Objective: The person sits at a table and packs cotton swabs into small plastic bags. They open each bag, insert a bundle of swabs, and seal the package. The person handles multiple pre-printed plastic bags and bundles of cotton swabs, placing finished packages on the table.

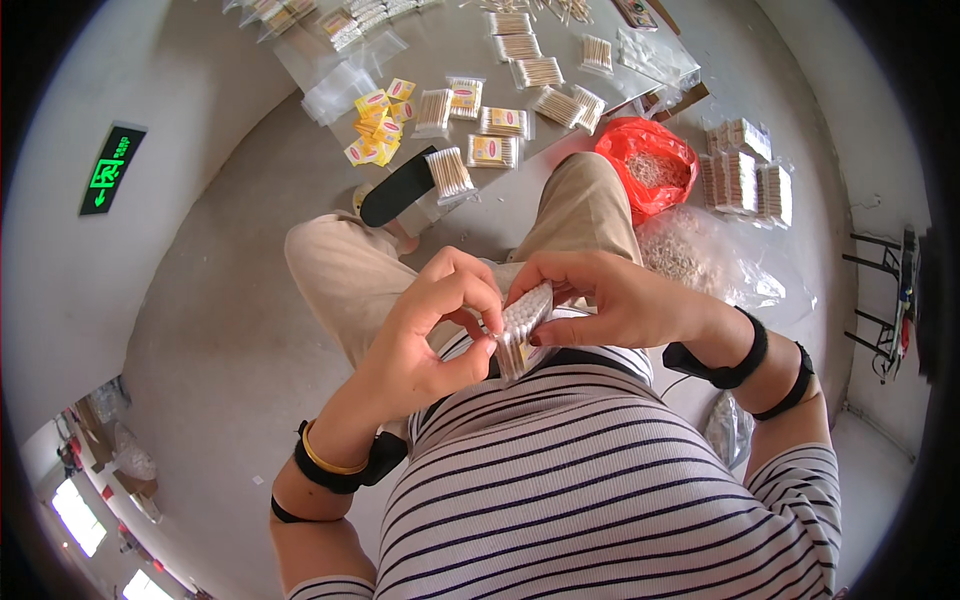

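Desk [440, 50]: held swab bundles [538, 72] and yellow cards [375, 128].
Swab pack [527, 314]: I had it above my lap.
Left hand [430, 325]: pinched its left edge.
Right hand [620, 298]: gripped its right side.

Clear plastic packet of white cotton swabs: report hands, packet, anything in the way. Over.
Right bare hand gripping clear plastic packet of white cotton swabs. Left bare hand touching its left edge. Swab ends facing camera. No obstruction visible.

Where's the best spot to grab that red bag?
Probably the rim, from above, bunching opposite sides together: the red bag looks soft and gapes upward, with loose pieces inside that might spill. The right hand is nearer, though it holds a pack.
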